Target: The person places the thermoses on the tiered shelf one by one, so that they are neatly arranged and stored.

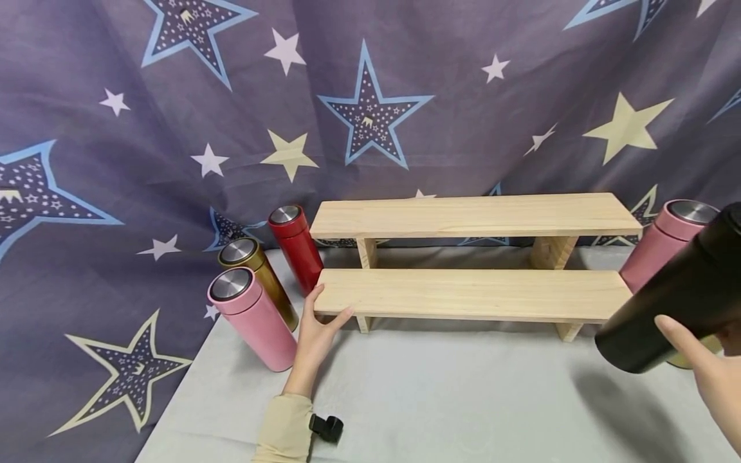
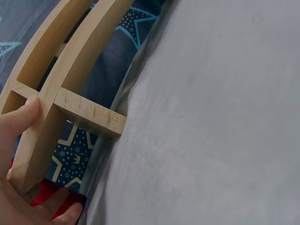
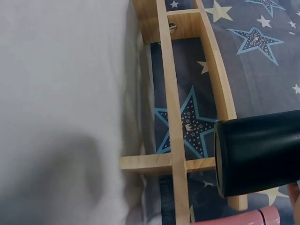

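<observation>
A two-tier wooden shelf (image 1: 475, 292) stands on the cloth-covered table. At the left end of its lower board, my left hand (image 1: 314, 341) grips the wood; in the left wrist view the thumb (image 2: 23, 116) lies on one side and the fingers on the other. My right hand (image 1: 709, 376) holds a black thermos bottle (image 1: 674, 299) tilted in the air, off the shelf's right end. That bottle's base (image 3: 218, 159) faces the shelf in the right wrist view. Most of the right hand's fingers are hidden behind the bottle or out of frame.
Left of the shelf stand a red thermos (image 1: 298, 251), a gold thermos (image 1: 263, 280) and a pink thermos (image 1: 257, 321). Another pink thermos (image 1: 660, 247) is at the right, and a gold one (image 1: 680, 360) shows partly behind the black bottle. A star-patterned curtain (image 1: 451, 128) hangs behind.
</observation>
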The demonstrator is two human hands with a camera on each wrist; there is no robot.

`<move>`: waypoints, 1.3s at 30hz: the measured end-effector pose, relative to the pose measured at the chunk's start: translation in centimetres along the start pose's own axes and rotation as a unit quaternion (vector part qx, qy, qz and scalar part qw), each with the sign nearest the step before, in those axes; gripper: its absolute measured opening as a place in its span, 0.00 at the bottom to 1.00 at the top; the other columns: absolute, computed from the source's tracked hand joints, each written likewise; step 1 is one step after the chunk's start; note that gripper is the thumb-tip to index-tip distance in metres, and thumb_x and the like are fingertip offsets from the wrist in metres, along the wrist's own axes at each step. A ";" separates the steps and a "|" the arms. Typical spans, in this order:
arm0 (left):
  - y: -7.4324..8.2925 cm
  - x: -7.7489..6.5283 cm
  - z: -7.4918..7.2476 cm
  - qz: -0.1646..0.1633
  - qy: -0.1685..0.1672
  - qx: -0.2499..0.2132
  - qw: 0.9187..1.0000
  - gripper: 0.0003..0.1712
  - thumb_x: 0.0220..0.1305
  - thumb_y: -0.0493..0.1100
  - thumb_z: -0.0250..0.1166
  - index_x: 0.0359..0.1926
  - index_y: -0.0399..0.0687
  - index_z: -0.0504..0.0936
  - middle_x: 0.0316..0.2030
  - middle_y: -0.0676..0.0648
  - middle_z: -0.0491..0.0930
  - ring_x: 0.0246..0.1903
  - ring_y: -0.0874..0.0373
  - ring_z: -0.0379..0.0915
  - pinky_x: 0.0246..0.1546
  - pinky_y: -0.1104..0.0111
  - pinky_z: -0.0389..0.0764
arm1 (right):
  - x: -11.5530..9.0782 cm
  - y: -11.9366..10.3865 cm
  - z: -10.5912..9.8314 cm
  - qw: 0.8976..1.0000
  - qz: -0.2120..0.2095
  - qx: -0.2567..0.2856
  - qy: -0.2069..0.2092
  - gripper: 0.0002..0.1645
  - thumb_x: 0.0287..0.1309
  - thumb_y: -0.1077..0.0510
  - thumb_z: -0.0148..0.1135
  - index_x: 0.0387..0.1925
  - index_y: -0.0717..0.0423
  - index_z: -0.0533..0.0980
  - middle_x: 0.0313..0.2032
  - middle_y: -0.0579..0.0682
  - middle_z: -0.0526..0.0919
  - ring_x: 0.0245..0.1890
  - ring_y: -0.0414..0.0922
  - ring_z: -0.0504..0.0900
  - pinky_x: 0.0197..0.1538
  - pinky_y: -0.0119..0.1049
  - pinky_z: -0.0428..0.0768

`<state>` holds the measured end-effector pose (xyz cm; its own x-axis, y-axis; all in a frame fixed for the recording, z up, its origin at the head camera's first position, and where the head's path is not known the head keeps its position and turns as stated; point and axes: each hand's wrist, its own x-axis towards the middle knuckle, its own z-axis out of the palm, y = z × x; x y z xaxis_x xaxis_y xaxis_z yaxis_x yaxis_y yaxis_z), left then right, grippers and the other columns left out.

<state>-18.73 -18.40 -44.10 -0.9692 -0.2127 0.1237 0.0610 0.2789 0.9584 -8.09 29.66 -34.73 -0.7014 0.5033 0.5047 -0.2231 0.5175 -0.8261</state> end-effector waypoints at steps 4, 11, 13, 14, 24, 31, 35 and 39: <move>0.1 -0.1 0.0 -0.005 -0.002 0.002 1.000 0.48 0.58 0.47 0.75 0.74 0.49 0.59 0.75 0.42 0.52 0.72 0.46 0.48 0.69 0.49 0.55 | 0.6 -0.9 0.6 0.999 0.048 -0.008 -0.005 0.42 0.54 0.72 0.68 0.68 0.46 0.66 0.49 0.32 0.72 0.46 0.31 0.72 0.51 0.14 0.67; 0.1 -0.2 -0.1 -0.006 -0.001 0.001 1.000 0.48 0.57 0.48 0.75 0.74 0.50 0.59 0.75 0.42 0.52 0.73 0.47 0.47 0.69 0.48 0.54 | 1.9 -1.8 1.8 0.999 0.030 0.033 -0.014 0.42 0.52 0.72 0.69 0.67 0.49 0.66 0.51 0.38 0.74 0.47 0.33 0.73 0.49 0.16 0.68; 0.1 -0.2 -0.1 -0.005 0.000 -0.001 1.000 0.48 0.57 0.47 0.75 0.73 0.50 0.59 0.75 0.43 0.53 0.73 0.48 0.46 0.69 0.49 0.53 | 2.3 -1.8 2.3 0.999 -0.009 0.051 -0.011 0.44 0.50 0.75 0.68 0.67 0.52 0.65 0.52 0.40 0.74 0.47 0.34 0.74 0.48 0.18 0.69; 0.1 -0.2 -0.1 -0.005 0.000 -0.001 1.000 0.48 0.57 0.47 0.75 0.73 0.50 0.59 0.75 0.43 0.53 0.73 0.48 0.46 0.69 0.49 0.53 | 2.5 -1.8 2.6 0.998 -0.027 0.062 -0.008 0.44 0.49 0.76 0.67 0.67 0.53 0.64 0.52 0.41 0.74 0.46 0.34 0.75 0.48 0.19 0.69; -0.1 0.0 -0.1 -0.004 -0.002 -0.003 1.000 0.48 0.57 0.47 0.76 0.73 0.50 0.59 0.75 0.42 0.52 0.73 0.48 0.45 0.70 0.48 0.52 | 4.6 -1.8 4.8 0.991 -0.059 0.116 0.040 0.44 0.44 0.74 0.71 0.64 0.54 0.69 0.48 0.44 0.78 0.40 0.38 0.75 0.39 0.23 0.68; -0.1 -0.1 -0.1 -0.006 0.001 -0.003 1.000 0.48 0.57 0.47 0.76 0.73 0.50 0.59 0.75 0.42 0.53 0.73 0.48 0.45 0.70 0.48 0.52 | 5.8 -2.8 5.9 0.989 -0.045 0.135 0.044 0.41 0.47 0.70 0.73 0.64 0.51 0.70 0.50 0.47 0.77 0.46 0.40 0.76 0.46 0.27 0.71; 0.0 -0.1 -0.1 -0.008 0.001 -0.007 1.000 0.48 0.57 0.47 0.76 0.74 0.51 0.59 0.75 0.42 0.53 0.73 0.47 0.46 0.69 0.48 0.53 | 6.6 -3.3 6.3 0.988 -0.051 0.137 0.045 0.41 0.46 0.69 0.74 0.63 0.51 0.70 0.50 0.46 0.78 0.46 0.40 0.77 0.47 0.27 0.72; 0.0 -0.1 -0.1 -0.007 0.000 -0.009 1.000 0.48 0.57 0.47 0.76 0.73 0.50 0.59 0.75 0.41 0.53 0.73 0.47 0.47 0.69 0.48 0.53 | 7.5 -3.7 6.8 0.986 -0.055 0.147 0.049 0.41 0.45 0.69 0.74 0.62 0.51 0.71 0.49 0.47 0.78 0.45 0.40 0.77 0.45 0.27 0.72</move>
<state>-18.64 -18.44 -44.09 -0.9702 -0.2154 0.1105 0.0523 0.2593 0.9644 -17.13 26.82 -29.61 -0.5968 0.5275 0.6046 -0.4903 0.3567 -0.7952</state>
